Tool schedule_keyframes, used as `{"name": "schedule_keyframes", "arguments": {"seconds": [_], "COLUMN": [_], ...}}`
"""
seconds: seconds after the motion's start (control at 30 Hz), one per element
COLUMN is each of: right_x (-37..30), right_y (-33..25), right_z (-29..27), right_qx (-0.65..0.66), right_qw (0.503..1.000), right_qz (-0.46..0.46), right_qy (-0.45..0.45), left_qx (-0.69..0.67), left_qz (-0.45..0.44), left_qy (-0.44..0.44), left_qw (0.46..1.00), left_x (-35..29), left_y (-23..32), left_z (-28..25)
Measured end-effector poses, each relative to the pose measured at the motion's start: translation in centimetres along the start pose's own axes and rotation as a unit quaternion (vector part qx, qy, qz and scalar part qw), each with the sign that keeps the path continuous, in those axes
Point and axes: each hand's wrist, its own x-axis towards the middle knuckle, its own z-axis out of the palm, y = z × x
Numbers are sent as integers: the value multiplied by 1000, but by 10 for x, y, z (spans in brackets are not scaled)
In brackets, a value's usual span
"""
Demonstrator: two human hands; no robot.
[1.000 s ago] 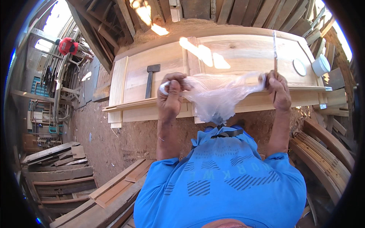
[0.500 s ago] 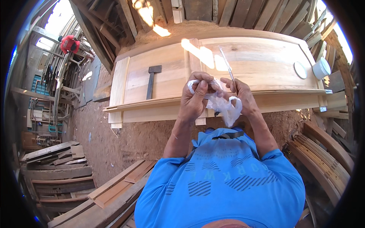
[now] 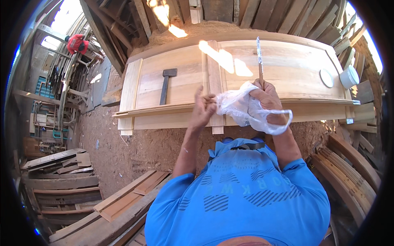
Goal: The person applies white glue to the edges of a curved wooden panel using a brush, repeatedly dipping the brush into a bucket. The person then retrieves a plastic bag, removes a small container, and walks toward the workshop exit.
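A thin stick (image 3: 259, 57), whitish along its upper part, points away from me over the wooden panel. My right hand (image 3: 267, 98) is closed around its lower end and also holds a crumpled white plastic bag (image 3: 238, 104). One loop of the bag hangs past my right wrist. At the bag's left end, my left hand (image 3: 204, 108) appears to pinch the plastic between thumb and fingers, its index finger raised. What the bag contains, if anything, cannot be made out. Both hands are above the near edge of the panel (image 3: 180, 78).
On the panel lie a dark-headed hammer (image 3: 166, 86) at left and a round white lid (image 3: 326, 78) at right, beside a white tub (image 3: 349, 77). Stacked boards (image 3: 123, 205) flank me. A person in red (image 3: 77, 44) bends at the far left.
The bag has been spread wider and brought up between my hands. My right hand and the stick have shifted; the stick now points nearly straight away. My left hand has moved slightly left.
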Motion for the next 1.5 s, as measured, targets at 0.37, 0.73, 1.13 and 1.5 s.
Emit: {"name": "schedule_keyframes", "arguments": {"seconds": [0.37,0.73,1.13,1.5], "right_x": [11,-7,-30,-17], "right_y": [0,-33,-137,-59], "right_z": [-6,-2,-20,4], "right_qx": [48,-24,-231,-193], "right_qw": [998,983,936,973], "right_qz": [-35,-179,-265,-36], "right_qy": [-2,30,19,-124], "left_qx": [-322,-313,-139,-165], "left_qz": [-69,-91,-3,51], "left_qy": [-86,-92,-21,41], "left_qw": [940,941,990,984], "left_x": [1,1,-9,9], "left_y": [-75,-42,-3,10], "left_z": [58,66,-13,21]}}
